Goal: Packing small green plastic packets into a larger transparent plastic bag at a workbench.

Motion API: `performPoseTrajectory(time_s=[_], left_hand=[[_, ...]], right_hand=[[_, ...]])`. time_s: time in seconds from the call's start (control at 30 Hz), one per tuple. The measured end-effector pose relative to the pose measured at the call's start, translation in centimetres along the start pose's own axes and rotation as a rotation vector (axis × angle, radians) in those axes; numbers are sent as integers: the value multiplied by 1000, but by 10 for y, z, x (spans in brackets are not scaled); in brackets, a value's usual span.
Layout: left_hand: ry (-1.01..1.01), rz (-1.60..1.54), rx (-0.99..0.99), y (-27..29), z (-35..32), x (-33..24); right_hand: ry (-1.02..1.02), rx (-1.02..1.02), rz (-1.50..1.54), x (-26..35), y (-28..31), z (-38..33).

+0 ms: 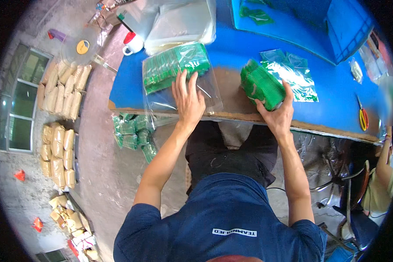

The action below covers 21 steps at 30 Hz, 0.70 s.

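Blue table (332, 100) is bearing a bag (165, 72) and, rightward, a green stack (260, 83), long axis slanting away-left. Right hand (280, 114) is clamping the stack's near end; left hand (188, 100), fingers parted, is touching the bag.

You wear a navy shirt (196, 207), sleeves (137, 218) short; white rectangular patch (234, 232), dark lettering, on the shirt's chest; black trousers (209, 148) below the shirt. Your left hand (189, 104) and right hand (280, 114): bare.
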<state>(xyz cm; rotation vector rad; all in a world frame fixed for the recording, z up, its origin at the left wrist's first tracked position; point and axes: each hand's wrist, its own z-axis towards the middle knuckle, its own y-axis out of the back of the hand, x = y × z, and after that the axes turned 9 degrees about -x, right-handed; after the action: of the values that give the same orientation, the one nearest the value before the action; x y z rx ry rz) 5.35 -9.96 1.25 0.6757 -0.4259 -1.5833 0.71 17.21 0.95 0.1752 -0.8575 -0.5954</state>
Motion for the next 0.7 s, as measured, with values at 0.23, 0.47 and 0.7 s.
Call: performPoseTrajectory(time_s=[0.23,0.47,0.7], left_hand=[[-3,-128,20,28,7,42],[-298,50,-83,55,21,49],[-231,92,49,82,10,110]], right_hand=[[-419,-54,438,26,25,13],[-670,-28,698,17,26,4],[-716,97,816,41,29,-5]])
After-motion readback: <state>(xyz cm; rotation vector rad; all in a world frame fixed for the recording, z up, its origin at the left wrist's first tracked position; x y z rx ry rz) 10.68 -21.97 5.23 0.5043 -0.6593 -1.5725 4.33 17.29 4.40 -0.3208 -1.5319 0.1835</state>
